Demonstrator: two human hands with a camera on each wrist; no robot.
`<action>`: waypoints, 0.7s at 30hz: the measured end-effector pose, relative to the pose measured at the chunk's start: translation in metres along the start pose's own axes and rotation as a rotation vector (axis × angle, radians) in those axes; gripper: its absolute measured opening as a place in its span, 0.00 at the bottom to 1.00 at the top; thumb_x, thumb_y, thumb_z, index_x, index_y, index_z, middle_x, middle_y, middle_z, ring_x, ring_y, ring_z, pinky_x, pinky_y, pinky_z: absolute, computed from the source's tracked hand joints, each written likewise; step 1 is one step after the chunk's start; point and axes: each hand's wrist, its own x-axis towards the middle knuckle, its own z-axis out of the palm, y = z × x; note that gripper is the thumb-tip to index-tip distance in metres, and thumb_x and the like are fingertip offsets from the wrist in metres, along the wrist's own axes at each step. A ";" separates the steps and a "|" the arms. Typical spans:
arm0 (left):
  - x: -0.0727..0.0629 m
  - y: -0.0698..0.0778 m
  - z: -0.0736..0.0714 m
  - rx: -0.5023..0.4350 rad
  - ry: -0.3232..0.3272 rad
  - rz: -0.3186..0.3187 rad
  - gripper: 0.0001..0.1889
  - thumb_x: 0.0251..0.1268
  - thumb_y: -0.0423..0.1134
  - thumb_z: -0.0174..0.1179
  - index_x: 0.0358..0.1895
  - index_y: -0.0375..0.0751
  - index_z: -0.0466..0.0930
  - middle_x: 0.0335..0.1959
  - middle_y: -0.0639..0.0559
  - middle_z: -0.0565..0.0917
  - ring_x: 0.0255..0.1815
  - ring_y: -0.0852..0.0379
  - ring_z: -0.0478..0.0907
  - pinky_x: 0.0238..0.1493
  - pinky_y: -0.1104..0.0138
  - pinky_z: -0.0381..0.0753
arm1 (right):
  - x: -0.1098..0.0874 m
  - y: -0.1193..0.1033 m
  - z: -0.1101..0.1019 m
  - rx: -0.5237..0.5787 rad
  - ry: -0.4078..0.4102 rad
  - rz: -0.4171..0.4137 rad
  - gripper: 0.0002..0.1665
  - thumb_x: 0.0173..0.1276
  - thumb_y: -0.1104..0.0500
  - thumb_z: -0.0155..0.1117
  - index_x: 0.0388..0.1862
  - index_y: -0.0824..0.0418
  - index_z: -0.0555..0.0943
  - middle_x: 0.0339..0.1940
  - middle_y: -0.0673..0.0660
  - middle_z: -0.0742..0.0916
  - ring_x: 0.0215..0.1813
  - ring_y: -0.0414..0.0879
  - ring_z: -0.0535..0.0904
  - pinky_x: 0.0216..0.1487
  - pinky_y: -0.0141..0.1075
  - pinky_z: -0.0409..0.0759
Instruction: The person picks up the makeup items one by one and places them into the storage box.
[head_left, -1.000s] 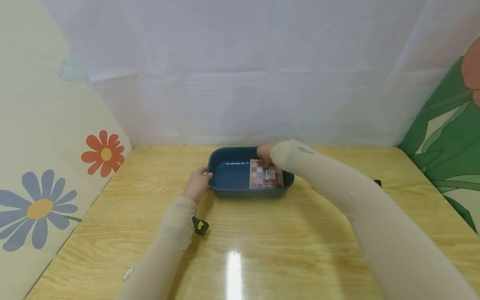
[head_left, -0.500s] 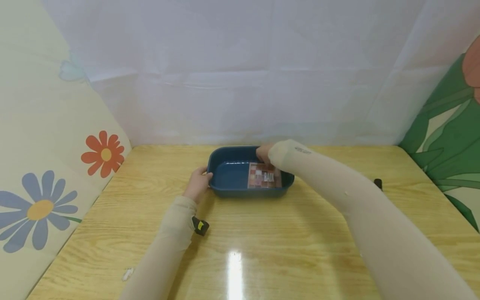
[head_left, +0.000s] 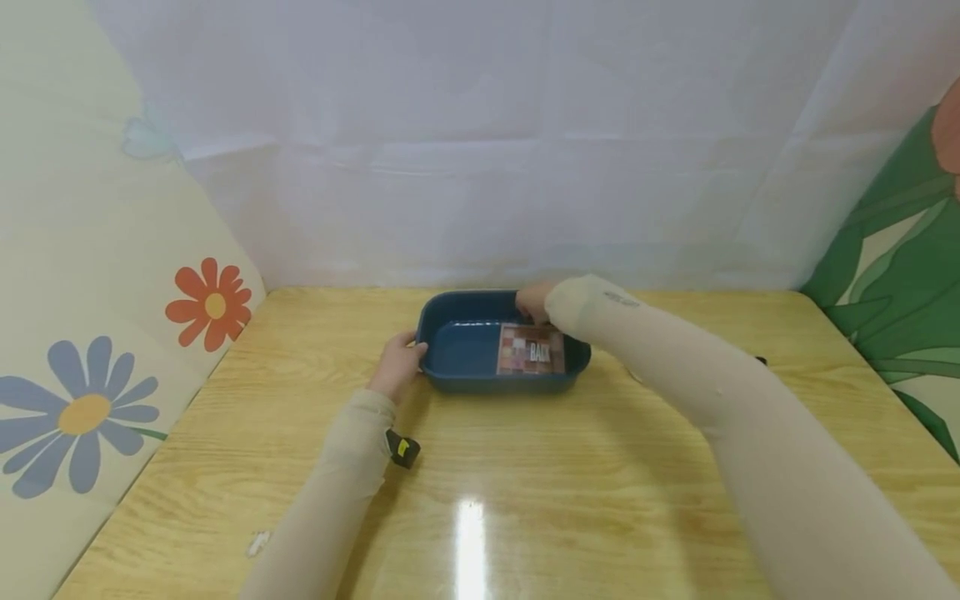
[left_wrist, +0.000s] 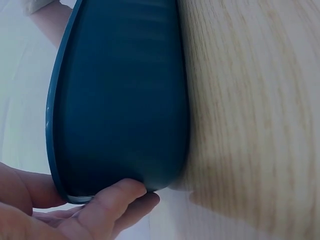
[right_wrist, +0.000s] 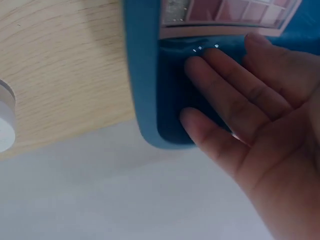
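Observation:
A dark blue rectangular basin (head_left: 457, 354) stands at the far middle of the table. My left hand (head_left: 397, 367) grips its left end; in the left wrist view the thumb and fingers (left_wrist: 117, 197) go round the end of the basin wall (left_wrist: 120, 100). Inside, toward the right, lies a flat eyeshadow palette (head_left: 517, 354) with pinkish squares and pale lettering. The right hand (head_left: 531, 303) reaches in over the back rim. In the right wrist view its fingers (right_wrist: 227, 95) are extended and loosely spread beside the palette (right_wrist: 225, 14), holding nothing.
A white round object (right_wrist: 6, 117) stands on the table beside the basin in the right wrist view. Past the right sleeve, a small black object (head_left: 761, 360) shows. The white backdrop (head_left: 450, 208) hangs behind the table's far edge (head_left: 330, 290).
The eyeshadow palette has dropped slightly lower in the basin beside the right hand. Both hands keep nearly the same places, and the left hand still grips the basin.

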 end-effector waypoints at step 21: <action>0.005 -0.005 0.000 -0.103 -0.011 -0.013 0.23 0.78 0.28 0.37 0.70 0.20 0.54 0.66 0.26 0.65 0.62 0.35 0.68 0.63 0.49 0.71 | -0.026 0.013 0.002 0.003 0.146 -0.160 0.17 0.66 0.67 0.64 0.53 0.71 0.78 0.51 0.66 0.83 0.54 0.59 0.78 0.56 0.47 0.77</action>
